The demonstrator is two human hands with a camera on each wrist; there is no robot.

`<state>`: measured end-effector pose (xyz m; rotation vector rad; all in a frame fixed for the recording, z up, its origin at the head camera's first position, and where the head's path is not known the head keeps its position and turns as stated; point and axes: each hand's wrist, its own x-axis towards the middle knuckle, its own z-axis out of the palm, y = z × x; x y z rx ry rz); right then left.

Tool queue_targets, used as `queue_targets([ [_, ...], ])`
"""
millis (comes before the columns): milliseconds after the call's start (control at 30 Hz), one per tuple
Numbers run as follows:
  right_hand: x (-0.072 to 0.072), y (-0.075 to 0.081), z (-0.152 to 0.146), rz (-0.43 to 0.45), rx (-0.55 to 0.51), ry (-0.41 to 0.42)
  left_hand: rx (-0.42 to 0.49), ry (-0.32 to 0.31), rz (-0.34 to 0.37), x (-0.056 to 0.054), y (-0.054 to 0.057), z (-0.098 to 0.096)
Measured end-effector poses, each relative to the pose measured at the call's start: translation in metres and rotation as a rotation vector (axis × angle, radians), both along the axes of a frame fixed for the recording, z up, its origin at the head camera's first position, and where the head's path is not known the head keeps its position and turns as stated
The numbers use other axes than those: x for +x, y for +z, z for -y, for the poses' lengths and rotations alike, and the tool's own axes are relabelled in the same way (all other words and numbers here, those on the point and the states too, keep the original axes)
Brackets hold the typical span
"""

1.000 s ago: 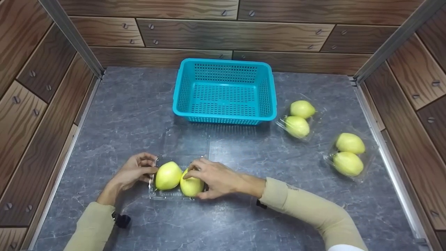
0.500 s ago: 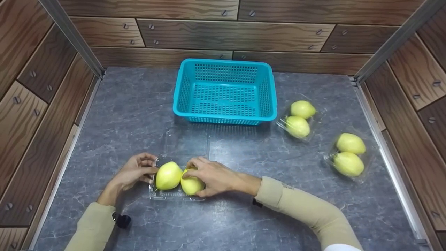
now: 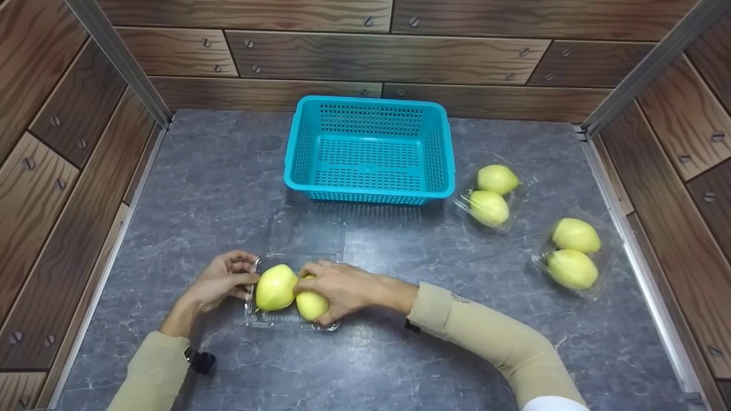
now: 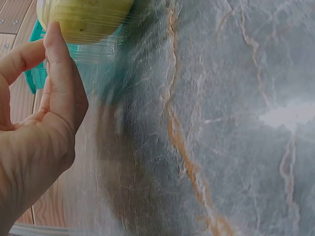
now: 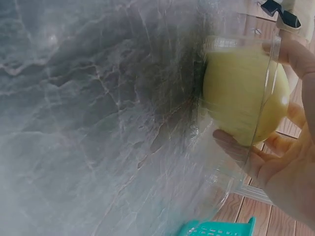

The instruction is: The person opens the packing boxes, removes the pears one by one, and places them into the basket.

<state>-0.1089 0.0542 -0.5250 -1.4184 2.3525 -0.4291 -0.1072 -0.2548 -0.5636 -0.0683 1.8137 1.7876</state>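
A clear plastic clamshell lies with its lid folded back toward the basket. Inside sit two yellow-green pears side by side, a left pear and a right pear. My left hand pinches the clamshell's left edge between thumb and fingers; the left wrist view has these fingertips at the plastic wall. Curled around the right pear from above, my right hand partly hides it. From the right wrist, that pear shows through the clear wall, with fingers on both sides.
A turquoise perforated basket stands behind the clamshell at the back. To the right lie two more clear packs, each with two pears, one pack beside the basket and another pack near the right rail. Wood-patterned walls enclose the table.
My right hand has moved slightly left along with the right pear, which now sits closer to the left pear. The left hand has stayed at the clamshell's edge.
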Motion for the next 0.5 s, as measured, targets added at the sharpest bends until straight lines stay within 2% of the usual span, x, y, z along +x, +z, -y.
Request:
queue_targets([
  [200, -0.0038, -0.0018, -0.0002, 0.016, 0.006, 0.022, 0.007, 0.003, 0.004, -0.0006, -0.0006, -0.0009],
  [500, -0.0059, -0.0044, -0.0045, -0.029, -0.055, 0.048, 0.013, 0.003, -0.003, -0.0007, -0.0005, -0.0007],
])
